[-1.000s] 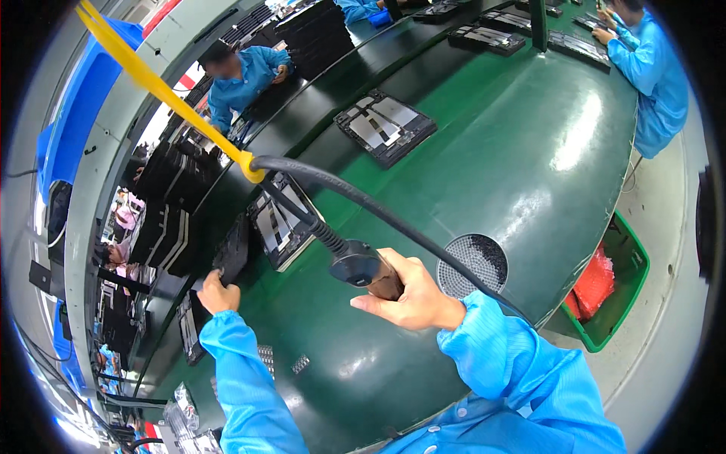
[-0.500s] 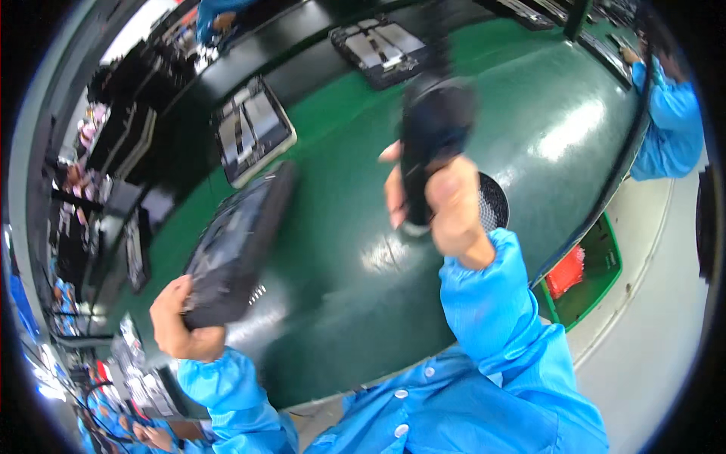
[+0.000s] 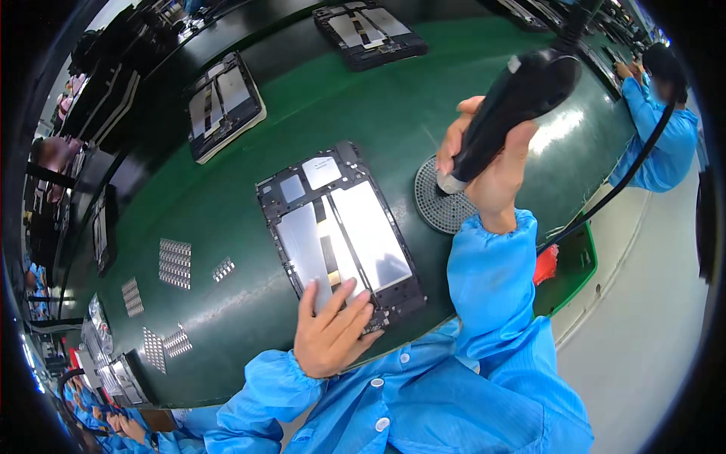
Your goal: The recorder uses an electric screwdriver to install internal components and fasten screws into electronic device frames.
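An opened tablet (image 3: 378,234), its silver battery plates and dark frame facing up, lies on the green mat in front of me. My left hand (image 3: 330,337) rests flat across its near end with the fingers spread. Farther right, my right hand (image 3: 499,178) is wrapped round a black electric screwdriver (image 3: 518,94), held tilted with its cord rising from the top. The screwdriver's grey nose is over a round grey dish full of small holes (image 3: 432,206). Whether the bit touches the dish is hard to make out.
Two more opened tablets, one at the back left (image 3: 227,106) and one at the back (image 3: 369,34), lie on the mat. Several sheets of small metal parts (image 3: 175,263) are on the left. A green bin (image 3: 582,276) stands below the right edge; beyond sits a co-worker (image 3: 662,125).
The tablet, tilted up in my left hand before, now lies flat on the mat, and that hand is spread on it. My right hand has moved right with the screwdriver, over the dish.
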Motion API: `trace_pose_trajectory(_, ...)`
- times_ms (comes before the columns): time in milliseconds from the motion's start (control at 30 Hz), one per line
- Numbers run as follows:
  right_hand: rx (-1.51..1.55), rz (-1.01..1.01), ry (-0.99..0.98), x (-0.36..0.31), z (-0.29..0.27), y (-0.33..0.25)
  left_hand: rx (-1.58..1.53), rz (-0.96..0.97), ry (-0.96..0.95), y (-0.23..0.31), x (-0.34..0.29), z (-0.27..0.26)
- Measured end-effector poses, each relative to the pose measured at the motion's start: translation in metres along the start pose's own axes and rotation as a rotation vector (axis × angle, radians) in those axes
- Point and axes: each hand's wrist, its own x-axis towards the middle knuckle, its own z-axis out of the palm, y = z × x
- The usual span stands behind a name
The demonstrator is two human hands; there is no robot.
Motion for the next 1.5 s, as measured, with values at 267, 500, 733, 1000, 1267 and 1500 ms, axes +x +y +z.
trace_pose_trajectory(267, -0.007, -0.011, 0.052, -0.001, -0.001, 0.007, -0.281, 0.119, 0.134, -0.006, 0.019, 0.012)
trace_pose_trajectory(500, -0.008, 0.0, 0.031, 0.002, -0.005, 0.008, -0.346, -0.113, 0.208, -0.006, 0.027, 0.005)
trace_pose_trajectory(733, -0.015, 0.0, 0.016, 0.0, -0.007, 0.007, -0.308, -0.206, 0.34, -0.019, 0.031, -0.006)
trace_pose_trajectory(1000, -0.058, -0.011, 0.015, 0.004, -0.009, 0.006, -0.306, -0.498, 0.423, -0.027, 0.017, -0.005)
trace_pose_trajectory(1267, -0.038, -0.002, 0.009, 0.003, -0.012, 0.01, -0.594, -0.696, 0.447, -0.036, 0.011, -0.008)
trace_pose_trajectory(1500, -0.006, -0.009, 0.001, 0.0, -0.004, 0.018, -0.747, -0.789, 0.507, -0.061, -0.009, -0.016)
